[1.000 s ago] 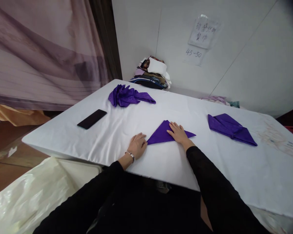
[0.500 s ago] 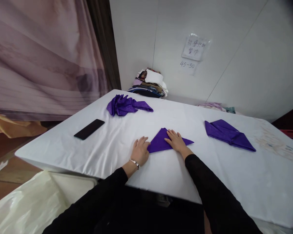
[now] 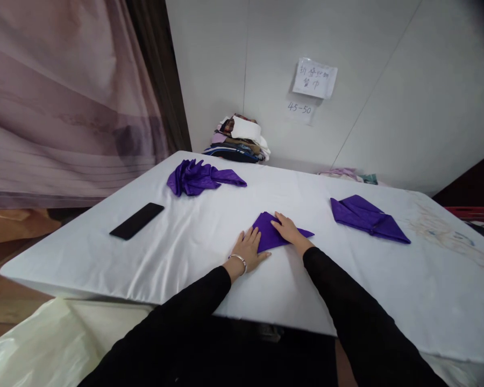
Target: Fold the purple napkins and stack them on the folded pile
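A purple cloth napkin [image 3: 269, 232], folded into a flat pointed shape, lies on the white-covered table [image 3: 201, 236] in front of me. My left hand [image 3: 248, 250], with a silver bracelet at the wrist, rests flat on its left part, fingers spread and thumb pointing right. On the napkin's right part lies my right hand [image 3: 287, 228], its fingers stretched out and pressing down on the cloth. The hands cover part of the napkin's left and right sides.
Farther back left lies a gathered purple cloth [image 3: 193, 178]; to the right is another folded purple napkin [image 3: 369, 217]. A black phone-like slab [image 3: 137, 221] lies at left. Stacked clothes [image 3: 240, 141] stand behind the table, below a paper sign [image 3: 315, 78] on the wall.
My left hand has moved from the napkin's left corner onto its surface and lies flatter there. My right hand stays on the napkin's right part. The view has shifted slightly.
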The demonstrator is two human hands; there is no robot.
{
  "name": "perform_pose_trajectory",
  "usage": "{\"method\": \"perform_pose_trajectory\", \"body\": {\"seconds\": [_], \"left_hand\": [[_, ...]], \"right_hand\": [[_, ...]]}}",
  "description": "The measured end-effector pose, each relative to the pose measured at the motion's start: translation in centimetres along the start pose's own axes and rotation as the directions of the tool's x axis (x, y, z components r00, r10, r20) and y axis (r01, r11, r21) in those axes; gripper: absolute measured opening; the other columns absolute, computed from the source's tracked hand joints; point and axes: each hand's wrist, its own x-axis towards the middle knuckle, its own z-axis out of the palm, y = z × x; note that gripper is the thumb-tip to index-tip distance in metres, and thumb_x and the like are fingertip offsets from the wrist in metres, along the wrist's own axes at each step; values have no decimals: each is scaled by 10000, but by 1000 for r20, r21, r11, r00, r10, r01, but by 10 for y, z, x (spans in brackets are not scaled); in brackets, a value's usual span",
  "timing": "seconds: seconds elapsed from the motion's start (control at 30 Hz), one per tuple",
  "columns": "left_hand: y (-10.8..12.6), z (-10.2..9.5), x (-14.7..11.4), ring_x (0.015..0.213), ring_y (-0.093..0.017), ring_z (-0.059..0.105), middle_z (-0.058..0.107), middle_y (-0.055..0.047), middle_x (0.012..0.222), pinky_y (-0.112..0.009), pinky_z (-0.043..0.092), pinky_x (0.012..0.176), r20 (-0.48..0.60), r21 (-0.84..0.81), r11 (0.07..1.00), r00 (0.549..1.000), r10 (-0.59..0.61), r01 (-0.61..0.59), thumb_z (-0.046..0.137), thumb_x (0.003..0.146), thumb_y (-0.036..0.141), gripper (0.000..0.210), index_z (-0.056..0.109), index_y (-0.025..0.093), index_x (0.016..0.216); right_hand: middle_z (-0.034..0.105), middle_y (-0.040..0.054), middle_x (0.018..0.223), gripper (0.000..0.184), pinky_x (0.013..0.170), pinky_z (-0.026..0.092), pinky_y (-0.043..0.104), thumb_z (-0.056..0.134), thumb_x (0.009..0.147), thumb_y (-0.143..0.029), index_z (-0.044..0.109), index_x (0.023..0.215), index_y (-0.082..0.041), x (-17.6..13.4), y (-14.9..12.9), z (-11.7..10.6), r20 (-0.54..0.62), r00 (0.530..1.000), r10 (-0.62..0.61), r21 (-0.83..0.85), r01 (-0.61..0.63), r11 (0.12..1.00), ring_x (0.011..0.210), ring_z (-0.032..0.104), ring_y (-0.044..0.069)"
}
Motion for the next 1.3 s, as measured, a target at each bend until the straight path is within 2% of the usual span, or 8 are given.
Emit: {"method": "perform_pose_trajectory", "body": {"seconds": [0.17,0.43,0.67,0.83,0.93,1.03,1.13,1.3], "left_hand": [[2,0,-1,1420,-273,99,203,-130,1530,-487,90,1141,0,4,1000,1000,-19,19,259,864,647,806,268,87,1442],[2,3,-2,1415,-276,128,229,-134,1522,-493,108,1137,-42,-1,1000,999,-14,14,297,867,625,761,302,117,1433],[1,9,-2,1406,-288,168,272,-134,1507,-497,139,1132,-99,9,1000,995,-8,9,319,862,626,749,340,126,1419],[0,6,-1,1397,-296,198,283,-150,1497,-501,183,1121,-80,42,999,997,0,3,363,867,574,719,357,102,1408],[-2,3,0,1391,-304,214,291,-167,1486,-510,197,1113,-90,72,997,996,8,-2,348,872,560,712,378,77,1394],[-5,4,3,1382,-304,239,334,-174,1464,-513,205,1107,-103,104,994,994,31,-20,317,873,559,713,405,59,1374],[-6,5,5,1375,-289,266,355,-143,1458,-501,231,1099,-117,135,991,993,25,-9,341,853,547,673,442,115,1359],[-11,1,7,1367,-279,285,346,-132,1456,-475,264,1092,-115,145,989,993,26,-9,354,830,518,660,472,116,1339]], "right_hand": [[542,101,1293,290,1032,286,389,416,915,-306,590,1112,-184,18,-11,5,-100,994,45,0,-45,999,1232,448,219],[592,75,1192,197,1012,286,401,416,905,-260,597,965,-208,32,-18,15,-149,985,82,11,-82,997,1158,496,203],[504,69,1347,266,1059,219,465,441,899,-289,563,1131,-240,34,-14,19,-162,987,23,-22,-27,999,1301,365,234],[422,103,1424,364,1084,188,484,441,915,-346,507,1246,-209,26,-26,12,-179,983,35,-68,-48,997,1349,295,249],[346,119,1474,455,1111,123,493,418,926,-402,442,1321,-177,13,-38,12,-171,977,-126,-93,112,989,1392,203,252],[327,109,1486,526,1115,142,489,369,930,-483,389,1368,-194,6,-44,14,-9,953,-302,-80,300,951,1397,198,236],[302,101,1500,571,1119,135,508,310,934,-530,362,1391,-191,9,-42,14,78,957,-281,-70,286,956,1398,198,235],[284,95,1507,616,1116,126,537,314,918,-571,347,1400,-190,24,-32,6,61,975,-215,-82,220,972,1401,185,246]]}}
